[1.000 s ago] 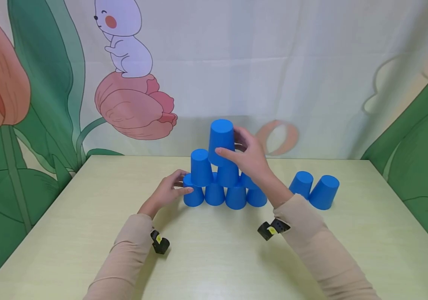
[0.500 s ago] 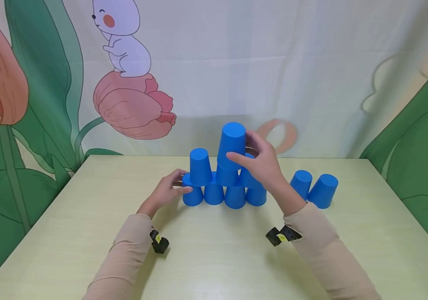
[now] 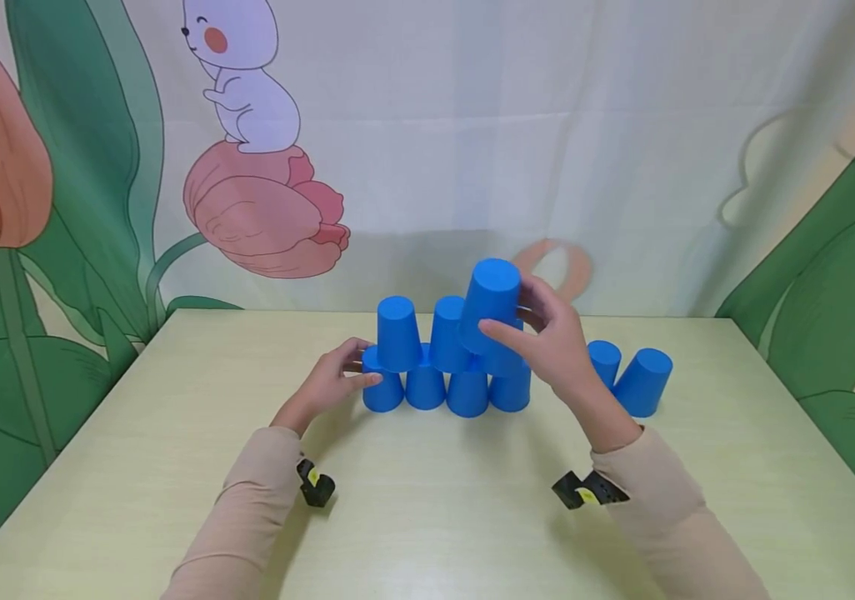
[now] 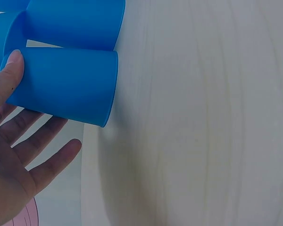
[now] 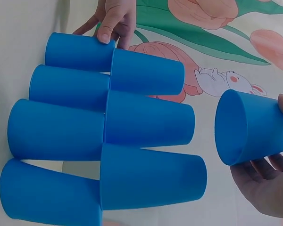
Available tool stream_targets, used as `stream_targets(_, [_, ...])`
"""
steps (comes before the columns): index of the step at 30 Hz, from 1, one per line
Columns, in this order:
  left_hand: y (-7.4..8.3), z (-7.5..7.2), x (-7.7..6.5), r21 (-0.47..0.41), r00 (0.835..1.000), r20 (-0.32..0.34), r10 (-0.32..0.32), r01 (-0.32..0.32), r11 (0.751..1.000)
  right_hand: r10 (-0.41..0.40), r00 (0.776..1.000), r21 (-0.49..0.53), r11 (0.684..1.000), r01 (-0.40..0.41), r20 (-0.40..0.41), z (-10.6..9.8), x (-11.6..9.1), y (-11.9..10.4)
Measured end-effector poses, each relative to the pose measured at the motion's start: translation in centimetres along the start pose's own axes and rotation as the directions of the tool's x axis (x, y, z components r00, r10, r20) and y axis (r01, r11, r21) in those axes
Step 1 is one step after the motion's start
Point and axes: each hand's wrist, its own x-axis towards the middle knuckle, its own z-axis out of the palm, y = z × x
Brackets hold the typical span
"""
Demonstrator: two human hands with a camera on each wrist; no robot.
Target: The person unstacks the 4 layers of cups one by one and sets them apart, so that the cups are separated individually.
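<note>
Blue cups stand upside down in a stack: several in the bottom row, three in the row above. My right hand holds another blue cup, mouth down, between thumb and fingers. In the head view this cup overlaps the right upper cup; the right wrist view has the held cup apart from the stack. At the stack's left end, my left hand has its thumb on the leftmost bottom cup and fingers on its far side. The ring and little fingers spread away from that cup.
Two more blue cups are on the table at the right, partly behind the right hand. A printed curtain hangs behind the table's back edge. Each wrist carries a black camera.
My right hand has carried its cup rightward and slightly lower, from over the middle of the upper row to the right upper cup. The left hand stays at the leftmost bottom cup.
</note>
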Motion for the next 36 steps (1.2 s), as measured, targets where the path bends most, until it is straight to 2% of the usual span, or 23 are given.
stream_targets(26, [-0.2, -0.1, 0.2, -0.003, 1.000, 0.001, -0.005, 0.005, 1.000, 0.012, 0.998, -0.113, 0.993, -0.018, -0.056, -3.4, -2.8, 1.6])
stream_targets(36, [-0.2, 0.0, 0.2, 0.001, 1.000, -0.001, -0.009, 0.009, 1.000, 0.016, 0.997, -0.173, 0.985, -0.028, -0.072, -5.1, -4.0, 3.1])
